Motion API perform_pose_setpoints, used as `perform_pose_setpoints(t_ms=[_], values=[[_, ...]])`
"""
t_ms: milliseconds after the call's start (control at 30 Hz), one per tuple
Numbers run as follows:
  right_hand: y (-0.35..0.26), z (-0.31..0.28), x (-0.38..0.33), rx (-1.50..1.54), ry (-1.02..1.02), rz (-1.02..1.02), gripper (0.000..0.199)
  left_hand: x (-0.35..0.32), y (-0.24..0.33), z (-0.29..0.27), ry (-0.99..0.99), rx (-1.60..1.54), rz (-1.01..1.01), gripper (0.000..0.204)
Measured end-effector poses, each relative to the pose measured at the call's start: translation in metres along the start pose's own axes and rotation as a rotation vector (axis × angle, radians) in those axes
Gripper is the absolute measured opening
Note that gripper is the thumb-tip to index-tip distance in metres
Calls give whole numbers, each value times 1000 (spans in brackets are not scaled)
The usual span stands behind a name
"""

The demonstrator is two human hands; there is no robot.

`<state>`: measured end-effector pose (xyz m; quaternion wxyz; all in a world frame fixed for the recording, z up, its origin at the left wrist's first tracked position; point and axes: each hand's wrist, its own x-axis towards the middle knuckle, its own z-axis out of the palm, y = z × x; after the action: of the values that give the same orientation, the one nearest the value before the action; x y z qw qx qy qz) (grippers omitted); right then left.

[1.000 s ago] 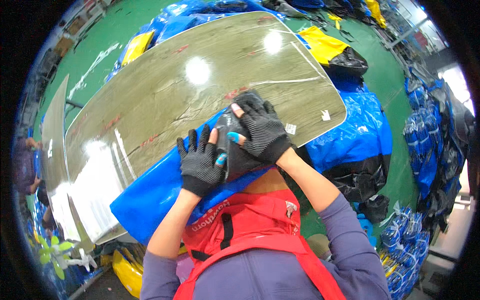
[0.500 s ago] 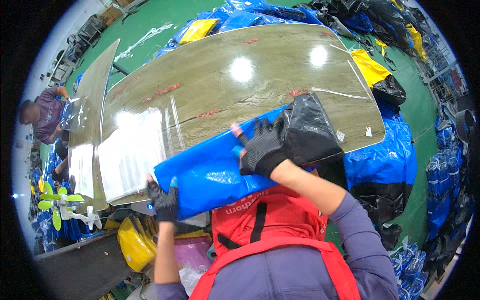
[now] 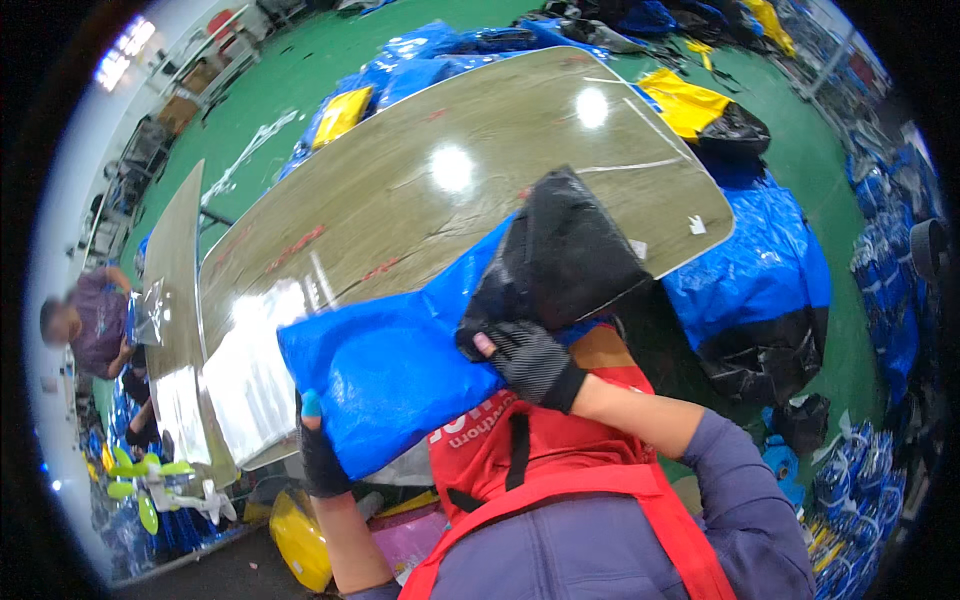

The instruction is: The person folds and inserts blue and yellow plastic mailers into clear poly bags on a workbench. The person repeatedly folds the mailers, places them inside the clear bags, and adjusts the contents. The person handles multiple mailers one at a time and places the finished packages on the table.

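Behind everything, green floor (image 3: 300, 80), spreading out on the far side and to the right. Over it, a broad wood-grain worktop (image 3: 400, 215), rounded at the corners, glaring under two bright lamp reflections and marked with red patches. Along its near edge, at the middle, a folded bag (image 3: 390, 370), blue on the left and black on the right, slanting upward to the right, near end out past the edge. Just below, a red apron (image 3: 620, 455) over a dark top. Beyond the right end of the worktop, a bulky blue-and-black sack (image 3: 750, 290). Past the far edge, a heap of blue plastic (image 3: 430, 45). On the left part of the worktop, a glossy pile of pale sheets (image 3: 255, 370). Further left, a co-worker (image 3: 100, 310) in purple. Clamped on the near edge of the black part, the right hand (image 3: 530, 365) in a striped glove, thumb out of sight. Clamped on the blue left end, the left hand (image 3: 322, 450), blue-tipped thumb on top, fingers hidden. At lower left, a green-bladed fan (image 3: 148, 480). Near the right corner, a white arrow sticker (image 3: 697, 225).
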<state>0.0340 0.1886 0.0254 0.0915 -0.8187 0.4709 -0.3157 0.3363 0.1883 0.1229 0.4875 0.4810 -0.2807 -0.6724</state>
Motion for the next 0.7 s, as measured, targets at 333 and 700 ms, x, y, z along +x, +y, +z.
perform_pose_setpoints(t_ms=[333, 700], values=[[33, 14, -44, 1453, -75, 312, 66, 104, -84, 235, -899, 1701, 1272, 68], [11, -113, -41, 248, -643, 173, 31, 144, -106, 266, -1286, 1569, 1212, 58]])
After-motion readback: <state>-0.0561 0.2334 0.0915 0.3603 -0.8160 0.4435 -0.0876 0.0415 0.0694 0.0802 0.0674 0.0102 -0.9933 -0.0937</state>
